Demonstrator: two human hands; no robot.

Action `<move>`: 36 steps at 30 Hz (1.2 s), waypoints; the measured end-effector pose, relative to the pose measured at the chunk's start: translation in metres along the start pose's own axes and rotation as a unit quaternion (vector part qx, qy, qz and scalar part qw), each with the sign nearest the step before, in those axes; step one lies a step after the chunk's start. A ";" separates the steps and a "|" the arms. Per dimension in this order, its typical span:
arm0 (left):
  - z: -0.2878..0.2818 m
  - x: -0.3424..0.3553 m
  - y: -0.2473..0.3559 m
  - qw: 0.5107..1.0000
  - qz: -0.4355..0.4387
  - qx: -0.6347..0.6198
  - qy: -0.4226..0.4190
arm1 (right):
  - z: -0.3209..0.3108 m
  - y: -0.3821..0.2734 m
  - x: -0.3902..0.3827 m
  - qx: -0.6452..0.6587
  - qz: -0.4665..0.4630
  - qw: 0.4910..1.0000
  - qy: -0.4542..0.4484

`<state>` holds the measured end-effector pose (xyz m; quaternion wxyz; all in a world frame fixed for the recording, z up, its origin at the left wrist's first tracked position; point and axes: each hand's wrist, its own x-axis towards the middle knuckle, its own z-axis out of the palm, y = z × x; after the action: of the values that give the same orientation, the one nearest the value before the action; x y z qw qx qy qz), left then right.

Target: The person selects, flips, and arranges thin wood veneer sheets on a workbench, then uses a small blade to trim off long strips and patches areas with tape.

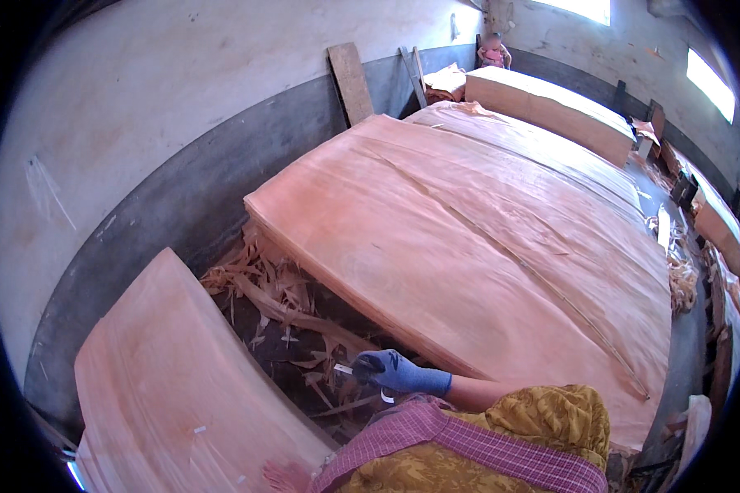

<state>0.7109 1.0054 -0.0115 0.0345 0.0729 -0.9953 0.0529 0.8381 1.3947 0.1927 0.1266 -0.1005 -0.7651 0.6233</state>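
Note:
My right hand [403,371], in a blue glove with dark palm, is closed on a small white strip [343,369] over the gap between two veneer stacks. Another white piece [387,396] hangs just below it. My bare left hand [286,475] lies with fingers stretched on the smaller pinkish veneer stack [164,353] at lower left, partly hidden by my clothing. Small white pieces [199,430] lie on that stack. A large veneer stack [411,255] fills the middle, with a long thin stick [518,261] lying across its top.
Torn veneer scraps [271,304] litter the gap between stacks. More stacks [543,111] stand at the back and right [715,214], beside a narrow floor strip [684,345]. Boards [349,82] lean on the wall. A person [492,53] is at the far back.

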 end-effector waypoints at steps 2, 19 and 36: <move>-0.002 0.005 0.000 1.000 -0.002 -0.005 0.002 | 0.001 -0.003 0.003 0.008 -0.022 1.000 -0.009; -0.158 0.133 0.266 0.484 -0.159 -0.824 -0.248 | 0.082 -0.069 0.014 -0.073 -0.149 0.983 -0.083; -0.007 0.093 0.089 0.346 -0.372 -0.805 -0.306 | -0.300 0.029 -0.053 0.088 0.107 0.862 0.487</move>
<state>0.6062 1.0805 -0.0067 -0.2143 0.3843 -0.3707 -0.8179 0.9844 1.6630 0.2176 0.4244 -0.4610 -0.5326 0.5689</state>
